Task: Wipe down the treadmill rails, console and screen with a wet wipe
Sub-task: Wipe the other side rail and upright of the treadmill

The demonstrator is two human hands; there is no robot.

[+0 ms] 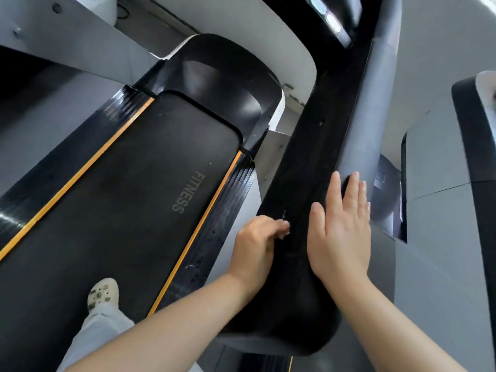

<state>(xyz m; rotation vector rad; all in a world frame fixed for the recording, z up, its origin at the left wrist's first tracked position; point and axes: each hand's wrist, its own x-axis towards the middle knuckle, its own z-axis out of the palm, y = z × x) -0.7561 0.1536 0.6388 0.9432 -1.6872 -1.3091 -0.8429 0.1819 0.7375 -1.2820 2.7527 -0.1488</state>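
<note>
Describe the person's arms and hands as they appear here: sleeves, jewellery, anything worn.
Both forearms are bare as far as the frame shows; no sleeves in view. The left hand and right hand wear no gloves, and no rings, watch or bracelets are visible. Nails look short and unpainted.

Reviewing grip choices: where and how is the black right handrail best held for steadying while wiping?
Grip the handrail at its rounded near end, coming from above: the top is broad and flat, so the right hand only lies flat there, while the left hand curls at its inner edge.
</note>
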